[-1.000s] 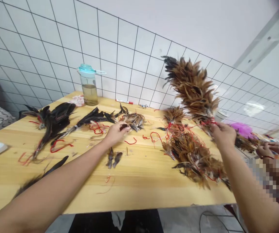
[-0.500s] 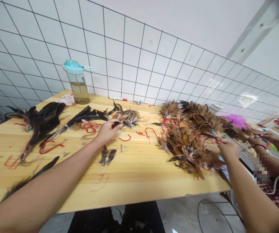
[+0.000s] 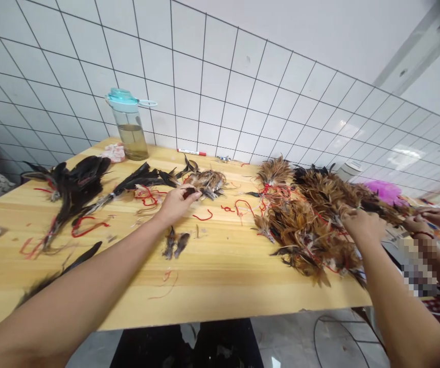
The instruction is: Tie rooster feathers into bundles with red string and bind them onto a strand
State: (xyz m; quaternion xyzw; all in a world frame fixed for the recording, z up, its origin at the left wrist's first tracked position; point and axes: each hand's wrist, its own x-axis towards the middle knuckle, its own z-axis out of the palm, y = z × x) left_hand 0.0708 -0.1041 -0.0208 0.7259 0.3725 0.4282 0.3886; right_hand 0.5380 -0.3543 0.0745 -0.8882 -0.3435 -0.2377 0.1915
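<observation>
My left hand (image 3: pixel 177 201) reaches across the wooden table (image 3: pixel 220 276) and pinches a small dark feather at the edge of a brown feather bunch (image 3: pixel 206 182). My right hand (image 3: pixel 360 225) is closed on a long string of brown feathers (image 3: pixel 330 191) that lies over a heap of brown feathers and red thread (image 3: pixel 300 232) at the table's right end. Two small dark feathers (image 3: pixel 176 244) lie just behind my left wrist.
Black feather bundles (image 3: pixel 76 184) and loose red thread (image 3: pixel 87 227) cover the left side. A water bottle with a teal lid (image 3: pixel 130 125) and a red marker (image 3: pixel 191 152) stand by the tiled wall. Another person's hands (image 3: pixel 426 220) work at the right, near a purple fluff (image 3: pixel 383 191).
My right hand has lowered the brown feather string from upright in the air down onto the heap. My left hand has stayed at the small bunch.
</observation>
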